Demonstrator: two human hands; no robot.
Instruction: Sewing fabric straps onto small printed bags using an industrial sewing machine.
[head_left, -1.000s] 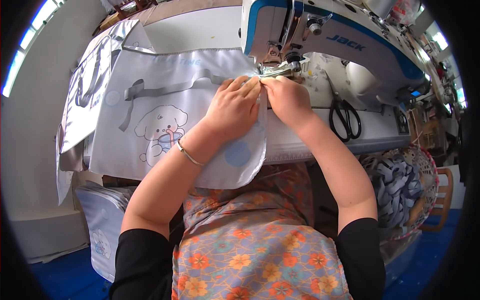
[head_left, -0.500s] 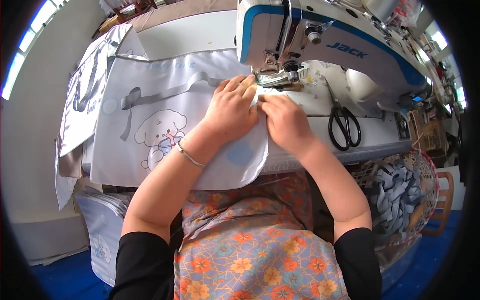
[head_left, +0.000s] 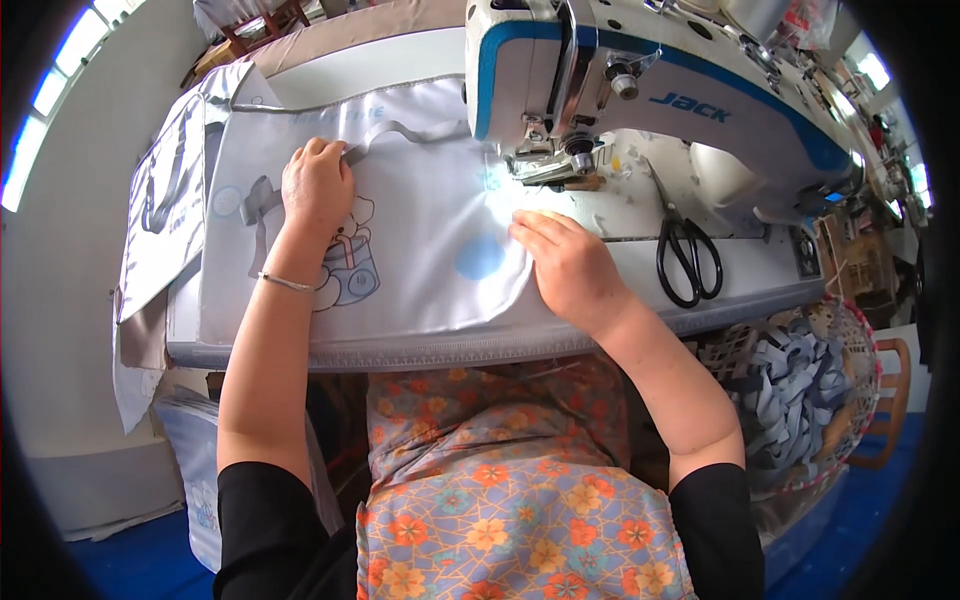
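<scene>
Dressed in black, with a left sleeve (head_left: 265,520) and a right sleeve (head_left: 715,515), both plain and cut short, ending about the elbows. Covered in front by 1 apron (head_left: 520,500), grey-mauve in ground colour; printed with orange, yellow and teal blossoms over a web of thin yellowish lines; creased across the lap. Ringed near the left wrist by 1 narrow, pale, silvery bracelet (head_left: 285,284). Bare at the left hand (head_left: 318,188) and right hand (head_left: 575,262).

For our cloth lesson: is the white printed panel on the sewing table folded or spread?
Spread: the panel lies broadly flat, blue circle showing, left hand over it, right hand by its edge.
</scene>
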